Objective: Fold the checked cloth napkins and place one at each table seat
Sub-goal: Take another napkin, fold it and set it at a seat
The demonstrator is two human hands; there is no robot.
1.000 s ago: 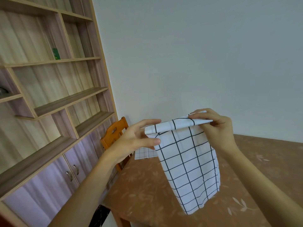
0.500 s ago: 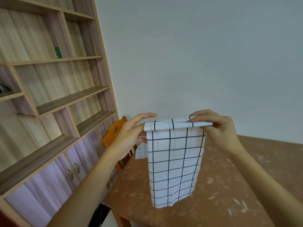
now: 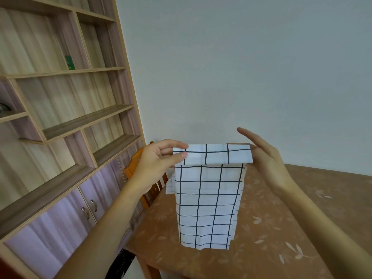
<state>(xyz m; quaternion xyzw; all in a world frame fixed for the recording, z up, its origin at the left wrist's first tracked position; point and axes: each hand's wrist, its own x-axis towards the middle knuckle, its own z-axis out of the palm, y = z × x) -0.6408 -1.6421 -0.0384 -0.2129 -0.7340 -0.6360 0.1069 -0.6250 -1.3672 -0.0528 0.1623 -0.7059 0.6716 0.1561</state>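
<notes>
The white cloth napkin with black grid lines (image 3: 208, 200) hangs in the air in front of you, above the near left part of the brown leaf-patterned counter (image 3: 281, 228), its top edge turned over into a narrow band and the rest dropping straight down. Your left hand (image 3: 159, 160) pinches the left end of that band, thumb in front and fingers behind: a closed grip on the cloth. Your right hand (image 3: 265, 158) sits at the right end with its fingers spread and lifted away; the cloth hides the thumb, so you cannot tell whether this grip has any hold or merely props the fold.

A second checked napkin (image 3: 170, 185) lies on the counter's far left edge, partly hidden behind the hanging one, just beside the orange wooden chair (image 3: 136, 164). Left of that stands the wooden shelving unit with lilac cabinet doors (image 3: 66, 137).

You look to be mid-fold, with this napkin not yet placed. The next move likely calls for a firm grip again on the right end, keeping the band level, then either another turn or laying it flat at a seat.
</notes>
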